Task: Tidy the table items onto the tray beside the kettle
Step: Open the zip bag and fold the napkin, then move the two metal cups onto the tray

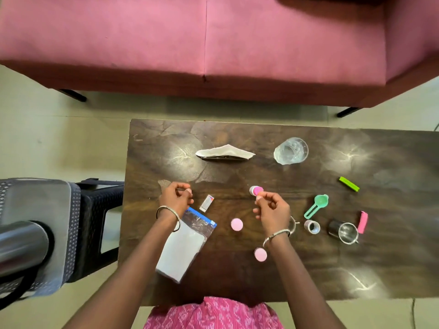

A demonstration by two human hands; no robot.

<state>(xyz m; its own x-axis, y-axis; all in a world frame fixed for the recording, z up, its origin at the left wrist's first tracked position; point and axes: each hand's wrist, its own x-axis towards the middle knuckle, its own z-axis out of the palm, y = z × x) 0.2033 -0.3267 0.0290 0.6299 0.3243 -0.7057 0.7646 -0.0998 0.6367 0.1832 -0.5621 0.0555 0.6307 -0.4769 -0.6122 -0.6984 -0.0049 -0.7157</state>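
On the dark wooden table [237,276] lie a folded white napkin [225,151], a clear glass [291,150], a small white box [206,203], a zip bag [187,243], two pink round lids [236,224] [260,254] and a small pink-capped container [256,190]. My left hand [177,195] hovers curled beside the box, holding nothing. My right hand [272,210] is curled too, its pinched fingertips at the near edge of the pink-capped container without wrapping it. The silver tray [47,210] sits on a black stool at the left, with the steel kettle [21,243] on it.
On the right part of the table are a green measuring spoon [317,205], a small silver ring-shaped item [312,226], a steel mug [344,231], a pink block [362,222] and a green stick [348,184]. A pink sofa [213,43] stands beyond the table.
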